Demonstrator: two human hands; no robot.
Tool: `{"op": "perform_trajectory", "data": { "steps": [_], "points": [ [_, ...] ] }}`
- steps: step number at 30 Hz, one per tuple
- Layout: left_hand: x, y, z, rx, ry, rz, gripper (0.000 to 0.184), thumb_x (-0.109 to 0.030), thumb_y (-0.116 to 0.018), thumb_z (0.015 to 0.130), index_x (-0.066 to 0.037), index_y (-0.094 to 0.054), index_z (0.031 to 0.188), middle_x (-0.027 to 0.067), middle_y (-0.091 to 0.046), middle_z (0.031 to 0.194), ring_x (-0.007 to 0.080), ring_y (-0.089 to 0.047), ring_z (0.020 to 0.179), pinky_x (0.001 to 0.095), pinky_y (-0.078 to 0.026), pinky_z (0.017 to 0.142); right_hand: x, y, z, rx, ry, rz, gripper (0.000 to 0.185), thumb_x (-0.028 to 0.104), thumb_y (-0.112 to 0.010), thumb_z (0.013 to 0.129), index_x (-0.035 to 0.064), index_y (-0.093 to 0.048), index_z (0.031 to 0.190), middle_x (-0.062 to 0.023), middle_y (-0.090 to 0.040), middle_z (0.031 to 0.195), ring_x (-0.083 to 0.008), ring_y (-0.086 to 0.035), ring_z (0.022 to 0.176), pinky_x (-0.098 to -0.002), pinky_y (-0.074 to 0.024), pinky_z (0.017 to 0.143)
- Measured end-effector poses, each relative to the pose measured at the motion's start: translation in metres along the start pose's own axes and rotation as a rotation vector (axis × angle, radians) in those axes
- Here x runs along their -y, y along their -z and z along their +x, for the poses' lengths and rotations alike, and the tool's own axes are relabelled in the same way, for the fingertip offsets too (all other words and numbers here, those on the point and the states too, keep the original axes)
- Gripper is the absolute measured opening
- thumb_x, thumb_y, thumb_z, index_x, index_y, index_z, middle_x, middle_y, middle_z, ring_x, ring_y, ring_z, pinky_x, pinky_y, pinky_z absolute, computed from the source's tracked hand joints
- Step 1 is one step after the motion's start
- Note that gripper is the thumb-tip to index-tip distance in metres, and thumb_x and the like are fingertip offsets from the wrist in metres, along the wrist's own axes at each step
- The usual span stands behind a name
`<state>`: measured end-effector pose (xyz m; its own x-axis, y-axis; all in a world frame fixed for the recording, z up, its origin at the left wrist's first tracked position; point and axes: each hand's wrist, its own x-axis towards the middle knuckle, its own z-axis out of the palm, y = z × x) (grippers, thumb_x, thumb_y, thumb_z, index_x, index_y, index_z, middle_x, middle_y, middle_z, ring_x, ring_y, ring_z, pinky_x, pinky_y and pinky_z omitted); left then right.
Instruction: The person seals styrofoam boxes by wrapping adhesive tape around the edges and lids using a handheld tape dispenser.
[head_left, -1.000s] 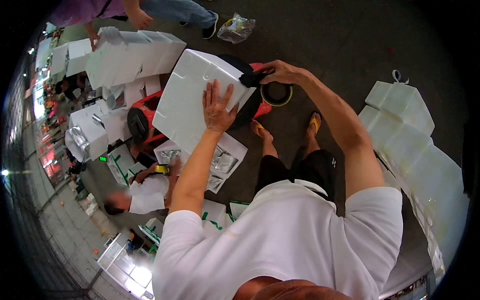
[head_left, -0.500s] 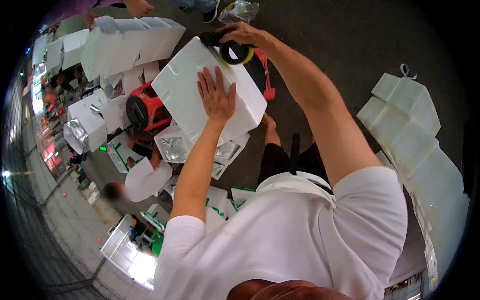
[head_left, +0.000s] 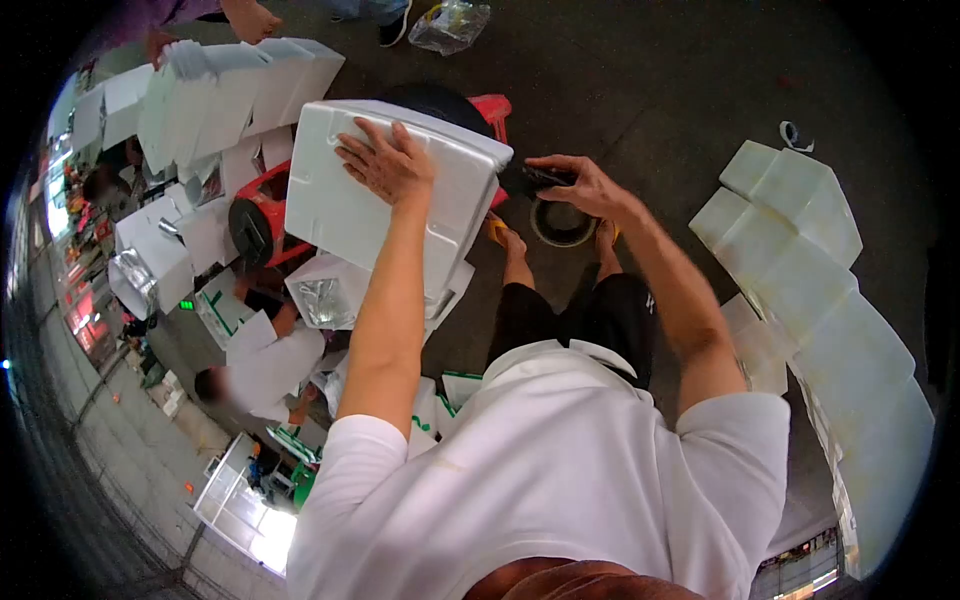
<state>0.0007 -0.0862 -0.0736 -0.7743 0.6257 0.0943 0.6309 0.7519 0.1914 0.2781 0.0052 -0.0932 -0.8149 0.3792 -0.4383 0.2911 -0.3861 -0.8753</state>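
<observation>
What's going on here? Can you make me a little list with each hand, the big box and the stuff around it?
Left hand: spread flat against the white box
Right hand: gripping a black tape dispenser, just off the box's edge
Tape roll: hanging below the right hand
White box: tilted, partly covering a red and black stool
Right side: pale stacked boxes
Floor at top: clear plastic bag
Other people: one in a white shirt, left
</observation>
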Motion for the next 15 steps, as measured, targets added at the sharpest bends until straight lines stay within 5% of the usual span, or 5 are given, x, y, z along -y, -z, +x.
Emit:
{"op": "perform_trajectory", "data": {
  "steps": [5,6,7,12,15],
  "points": [
    [0.001,-0.019,0.03,-0.017,0.157,0.031,0.079,-0.059,-0.033,0.097,-0.005,-0.018,0.153,0.0328,-0.009,0.155,0.0511,-0.007,0.144,0.0571,-0.006,0.116,0.038,-0.027,0.053,-0.329,0.074,0.286,0.053,0.018,-0.074,0.081,0.0061,-0.059,0.13,-0.0083,-0.068,0.106,-0.0155,-0.063,0.092,-0.0299,-0.0507,0.082],
    [0.022,-0.018,0.02,-0.027,-0.327,0.048,0.08,-0.057,-0.041,0.095,-0.007,-0.018,0.154,0.0314,-0.012,0.155,0.0514,-0.009,0.143,0.0582,-0.006,0.116,0.026,-0.014,0.087,-0.319,0.107,0.214,0.053,0.021,-0.076,0.079,0.0085,-0.061,0.129,-0.0087,-0.069,0.107,-0.0168,-0.063,0.093,-0.0319,-0.0518,0.081],
    [0.016,0.002,-0.006,0.042,-0.488,-0.002,0.077,-0.054,-0.046,0.095,-0.013,-0.021,0.154,0.0284,-0.016,0.155,0.0503,-0.01,0.143,0.058,-0.007,0.116,0.039,-0.006,0.107,-0.34,0.075,0.068,0.053,0.026,-0.077,0.078,0.0125,-0.064,0.127,-0.0106,-0.068,0.11,-0.0187,-0.063,0.097,-0.0345,-0.0525,0.082],
    [0.007,0.02,-0.022,0.135,-0.475,0.058,0.069,-0.059,-0.043,0.093,-0.026,-0.03,0.152,0.0237,-0.016,0.157,0.0502,-0.011,0.143,0.0579,-0.011,0.116,0.059,0.039,0.127,0.047,0.091,-0.232,0.055,0.027,-0.077,0.08,0.0152,-0.06,0.131,-0.0066,-0.065,0.121,-0.0185,-0.058,0.11,-0.0329,-0.0487,0.092],
    [-0.007,0.014,-0.009,0.125,-0.323,0.064,0.069,-0.06,-0.039,0.094,-0.026,-0.029,0.152,0.024,-0.016,0.157,0.0492,-0.009,0.144,0.0565,-0.008,0.116,0.063,0.035,0.036,0.165,0.01,-0.232,0.05,0.016,-0.076,0.079,0.0122,-0.063,0.128,-0.0087,-0.064,0.122,-0.021,-0.059,0.111,-0.0394,-0.0453,0.102]
  ]
}}
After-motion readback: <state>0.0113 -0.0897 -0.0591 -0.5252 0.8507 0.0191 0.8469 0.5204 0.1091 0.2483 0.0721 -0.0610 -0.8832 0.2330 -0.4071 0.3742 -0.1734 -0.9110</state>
